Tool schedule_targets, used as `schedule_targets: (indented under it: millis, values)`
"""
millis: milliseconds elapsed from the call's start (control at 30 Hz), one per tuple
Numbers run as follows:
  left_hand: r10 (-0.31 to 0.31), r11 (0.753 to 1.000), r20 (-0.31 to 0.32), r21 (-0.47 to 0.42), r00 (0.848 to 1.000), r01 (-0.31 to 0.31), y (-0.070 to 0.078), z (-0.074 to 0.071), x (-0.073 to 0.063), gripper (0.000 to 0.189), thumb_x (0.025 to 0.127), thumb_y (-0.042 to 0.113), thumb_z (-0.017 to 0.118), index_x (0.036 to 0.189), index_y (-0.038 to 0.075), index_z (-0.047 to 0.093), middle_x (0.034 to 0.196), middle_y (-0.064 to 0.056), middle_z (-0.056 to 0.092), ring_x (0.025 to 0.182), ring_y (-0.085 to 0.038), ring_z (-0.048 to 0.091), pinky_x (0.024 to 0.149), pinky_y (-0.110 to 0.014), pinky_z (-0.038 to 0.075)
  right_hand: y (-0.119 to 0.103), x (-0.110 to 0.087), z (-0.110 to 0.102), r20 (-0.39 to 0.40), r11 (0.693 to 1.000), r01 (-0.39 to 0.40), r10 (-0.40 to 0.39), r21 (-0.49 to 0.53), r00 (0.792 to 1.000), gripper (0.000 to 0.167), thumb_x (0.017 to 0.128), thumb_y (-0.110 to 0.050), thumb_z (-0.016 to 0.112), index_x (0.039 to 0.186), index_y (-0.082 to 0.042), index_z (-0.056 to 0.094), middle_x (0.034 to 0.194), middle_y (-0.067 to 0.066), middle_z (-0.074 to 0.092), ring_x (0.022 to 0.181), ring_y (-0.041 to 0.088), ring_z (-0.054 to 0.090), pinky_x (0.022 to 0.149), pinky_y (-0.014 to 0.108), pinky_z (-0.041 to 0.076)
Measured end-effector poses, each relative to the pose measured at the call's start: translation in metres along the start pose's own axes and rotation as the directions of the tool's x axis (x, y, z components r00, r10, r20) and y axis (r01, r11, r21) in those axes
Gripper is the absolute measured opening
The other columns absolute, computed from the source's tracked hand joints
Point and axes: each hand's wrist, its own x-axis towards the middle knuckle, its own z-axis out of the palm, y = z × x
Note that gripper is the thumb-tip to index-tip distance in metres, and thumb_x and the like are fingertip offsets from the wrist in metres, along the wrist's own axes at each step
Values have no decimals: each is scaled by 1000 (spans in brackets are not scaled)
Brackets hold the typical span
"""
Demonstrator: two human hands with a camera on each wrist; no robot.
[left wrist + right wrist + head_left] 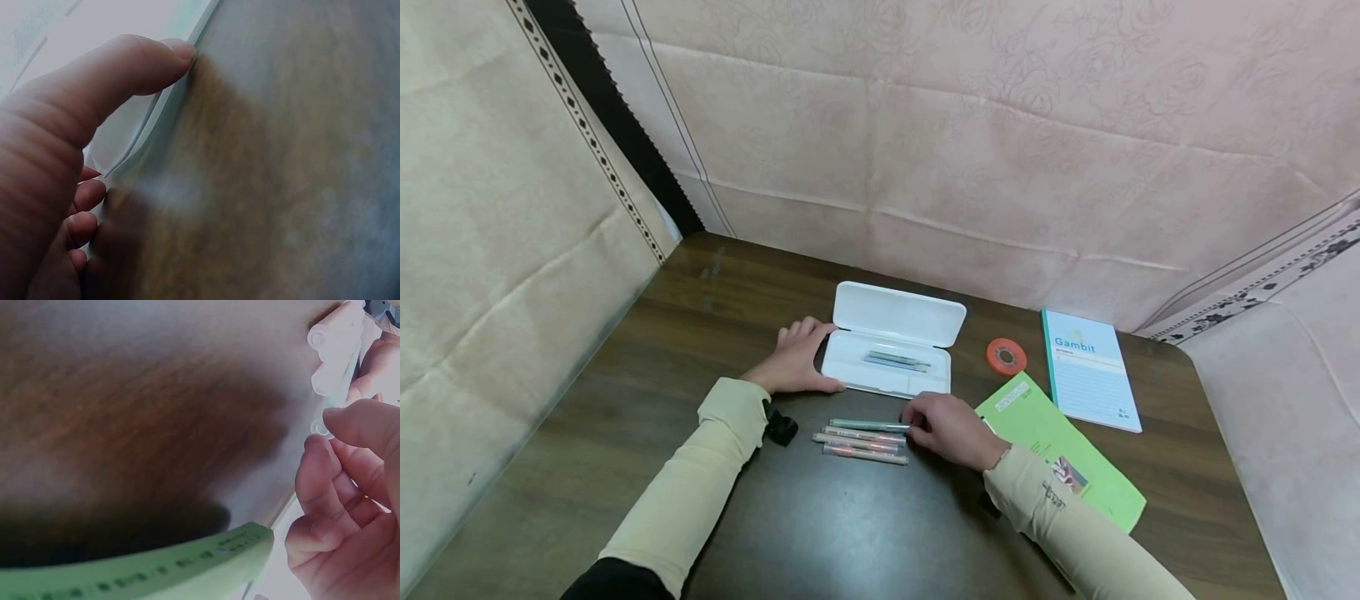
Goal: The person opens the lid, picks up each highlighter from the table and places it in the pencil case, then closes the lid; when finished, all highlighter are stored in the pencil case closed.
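A white pencil case (887, 385) lies with its lid raised, several slim pens or refills (897, 361) inside. My left hand (797, 357) holds the case at its left end, thumb at the front corner. In the left wrist view the thumb (140, 65) lies on the case's edge, other fingers lower along its side. In front of the case, my right hand (951, 427) pinches the right end of a teal pen (865, 425) between thumb and fingers. The right wrist view shows the pen's round end (320, 429) at those fingertips. Several pinkish pens (861, 444) lie side by side nearer me.
Right of the case is an orange-red disc (1006, 357). Beyond it lies a light blue notebook (1093, 371) marked Gambit. A green book (1075, 458) extends beneath the right forearm. Patterned cloth (925, 150) hangs behind the dark wooden table (760, 500).
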Motion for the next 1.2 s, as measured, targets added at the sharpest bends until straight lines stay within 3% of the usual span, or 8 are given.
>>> schedule_targets:
  millis: [367, 533, 700, 1200]
  values:
    - [6, 1000, -4, 11, 1000, -6, -1, -3, 1, 102, 67, 60, 80, 147, 11, 38, 130, -11, 43, 112, -27, 37, 88, -42, 24, 6, 2, -25, -81, 993, -95, 101, 76, 992, 12, 91, -15, 68, 103, -17, 70, 89, -7, 65, 77, 10, 57, 71, 24, 50]
    - [15, 1000, -19, 7, 1000, -15, -2, -3, 1, 103, 66, 59, 81, 146, 10, 40, 129, -12, 44, 110, -28, 38, 88, -42, 24, 16, 13, -44, -128, 983, -152, 164, 100, 978, 11, 91, -15, 67, 102, -16, 70, 90, -3, 66, 77, 12, 57, 65, 25, 51]
    - [17, 1000, -20, 3, 1000, -17, -3, -1, 1, 103, 66, 61, 81, 146, 10, 40, 129, -12, 45, 111, -28, 38, 88, -42, 25, 31, 28, -56, -175, 980, -183, 194, 77, 965, 11, 92, -15, 68, 102, -12, 69, 91, 2, 67, 76, 16, 58, 70, 29, 53]
    - [-4, 1000, -4, 7, 1000, 4, 0, 1, 0, 103, 67, 59, 81, 147, 11, 39, 131, -11, 43, 112, -27, 38, 87, -42, 24, 59, 48, -42, -147, 967, -251, 255, 46, 956, 9, 93, -19, 68, 100, -14, 70, 90, 1, 67, 76, 16, 57, 71, 30, 51]
